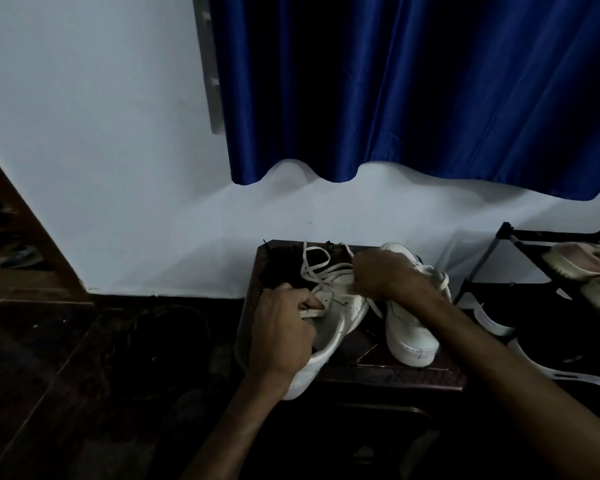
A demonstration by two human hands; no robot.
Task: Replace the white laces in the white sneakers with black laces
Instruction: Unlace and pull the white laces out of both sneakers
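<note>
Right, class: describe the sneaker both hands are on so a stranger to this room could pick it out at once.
Below the blue curtain stands a small dark table with two white sneakers. Take the left sneaker, gripped by the left hand while the right hand pinches its white lace. Unlike the right sneaker beside it, its lace lies in loose loops.

Dim, underexposed, soft; edges bowed by wide-angle

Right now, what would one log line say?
step: unlacing | left hand grips white sneaker | right hand pinches its flat white lace | black laces heaped behind | other white sneaker alongside
</note>
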